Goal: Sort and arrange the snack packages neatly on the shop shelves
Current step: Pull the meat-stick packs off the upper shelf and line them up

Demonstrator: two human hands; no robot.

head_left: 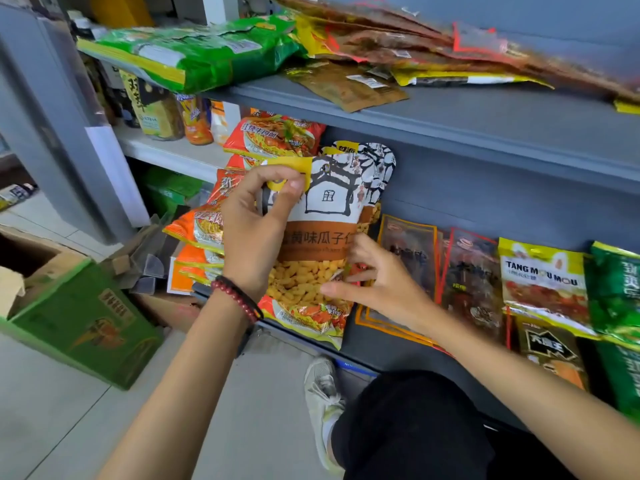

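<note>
White-and-brown snack bag with clear window of yellow kernels: upright between both hands, under the grey shelf board. Left hand: fingers curled, pinching bag's upper-left corner. Right hand: fingers spread, loose, touching bag's lower-right edge. Orange noodle packets stacked behind left hand; dark flat packets just right of right hand.

A small shop, plainly. Shown by a grey shelf piled with many alike green packs and brown pouches; under the shelf, stacked orange noodle packs and a row of printed snack bags; left of the shelf, jars on a white rack; below and left of the shelf, a green carton on a tiled floor
</note>
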